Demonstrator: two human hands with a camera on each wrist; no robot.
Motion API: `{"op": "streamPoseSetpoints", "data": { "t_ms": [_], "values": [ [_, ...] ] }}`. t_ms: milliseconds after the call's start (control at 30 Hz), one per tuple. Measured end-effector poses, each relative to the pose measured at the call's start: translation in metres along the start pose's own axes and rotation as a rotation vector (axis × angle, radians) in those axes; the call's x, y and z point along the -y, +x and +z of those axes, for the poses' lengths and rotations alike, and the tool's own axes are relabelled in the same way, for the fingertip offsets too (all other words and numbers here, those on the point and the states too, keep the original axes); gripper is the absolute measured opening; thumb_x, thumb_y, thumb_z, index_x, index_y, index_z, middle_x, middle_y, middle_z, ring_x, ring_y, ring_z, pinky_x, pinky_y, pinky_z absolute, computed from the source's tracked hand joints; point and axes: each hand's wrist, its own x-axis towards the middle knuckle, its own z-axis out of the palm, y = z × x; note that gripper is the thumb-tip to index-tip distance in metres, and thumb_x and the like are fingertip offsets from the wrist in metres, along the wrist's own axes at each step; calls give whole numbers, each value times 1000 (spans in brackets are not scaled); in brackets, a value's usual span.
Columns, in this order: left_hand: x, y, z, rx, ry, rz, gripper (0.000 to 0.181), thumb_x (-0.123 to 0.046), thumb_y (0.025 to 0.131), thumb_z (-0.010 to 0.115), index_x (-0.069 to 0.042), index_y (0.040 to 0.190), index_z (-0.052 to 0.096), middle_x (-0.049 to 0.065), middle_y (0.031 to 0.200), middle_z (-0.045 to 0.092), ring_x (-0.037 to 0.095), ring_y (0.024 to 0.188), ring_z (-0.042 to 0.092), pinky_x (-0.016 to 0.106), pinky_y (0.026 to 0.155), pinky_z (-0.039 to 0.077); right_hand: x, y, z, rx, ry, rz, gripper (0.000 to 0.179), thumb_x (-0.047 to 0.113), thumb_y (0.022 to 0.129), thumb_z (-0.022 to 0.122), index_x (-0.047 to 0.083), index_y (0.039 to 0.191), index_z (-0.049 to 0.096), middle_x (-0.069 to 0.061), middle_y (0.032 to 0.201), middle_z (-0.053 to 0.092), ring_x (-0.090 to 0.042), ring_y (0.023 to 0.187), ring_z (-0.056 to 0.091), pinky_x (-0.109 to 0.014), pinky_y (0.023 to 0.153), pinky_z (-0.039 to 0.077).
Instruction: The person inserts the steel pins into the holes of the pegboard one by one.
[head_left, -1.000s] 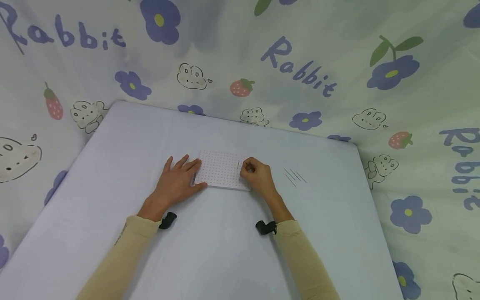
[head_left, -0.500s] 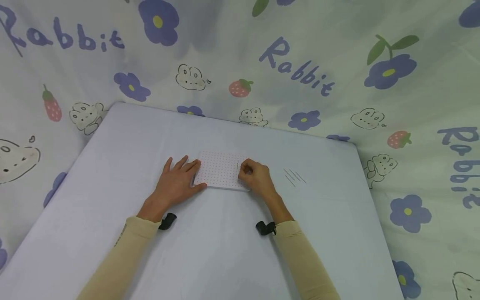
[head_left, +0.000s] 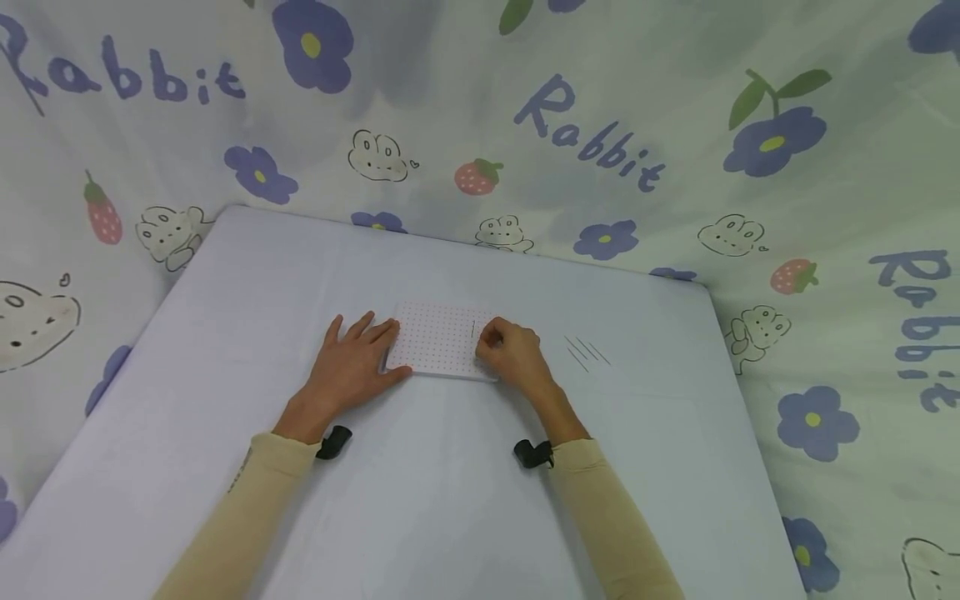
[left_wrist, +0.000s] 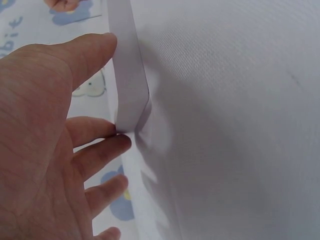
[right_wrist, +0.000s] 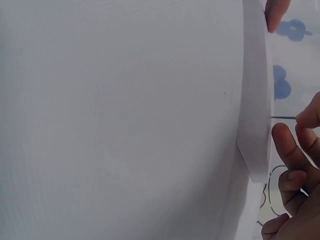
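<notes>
A white board point(head_left: 431, 343) with a grid of small reddish dots lies flat in the middle of the table. My left hand point(head_left: 351, 367) rests at its left side, fingers spread, with thumb and index finger touching the board's edge. Over the right part of the board, my right hand point(head_left: 517, 354) pinches a thin dark needle point(right_wrist: 284, 118) between thumb and forefinger. In the right wrist view the needle's tip reaches the board's face; in the head view the fingers hide it. One more needle point(head_left: 473, 328) stands in the board just left of those fingertips.
Several loose needles point(head_left: 599, 353) lie side by side on the table to the right of my right hand. A white cloth covers the table point(head_left: 420, 500). Behind it hangs a curtain point(head_left: 427, 100) printed with rabbits, flowers and strawberries.
The right hand's pinching fingers have dipped slightly toward the board over the last second. My left hand keeps its place at the board's edge, and the head view has drifted a little.
</notes>
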Motion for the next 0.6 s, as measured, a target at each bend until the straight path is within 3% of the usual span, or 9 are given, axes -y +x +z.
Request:
{"op": "streamPoseSetpoints", "data": {
  "t_ms": [300,467,600],
  "values": [
    [1,2,2,7,-8,4,82,-55,91,67,-6,152,44,13,156,45,38,150,28,66,119,8,-10,-2,-27,-15,1,13,6,21,90,67,16,94,66,4,89,69,-18,79,58,-31,64,49],
    [2,3,4,11,-33,7,82,-53,92,67,-5,153,42,13,157,43,38,149,28,63,120,12,-26,-4,-51,-58,1,17,9,23,91,67,15,96,66,0,90,71,-20,80,59,-32,61,49],
    [2,2,4,18,-53,12,82,-52,93,67,-3,153,40,15,157,41,38,149,29,60,119,17,-42,-8,-74,-79,-6,49,14,25,91,66,13,98,67,-3,94,71,-23,88,61,-35,67,51]
  ]
}}
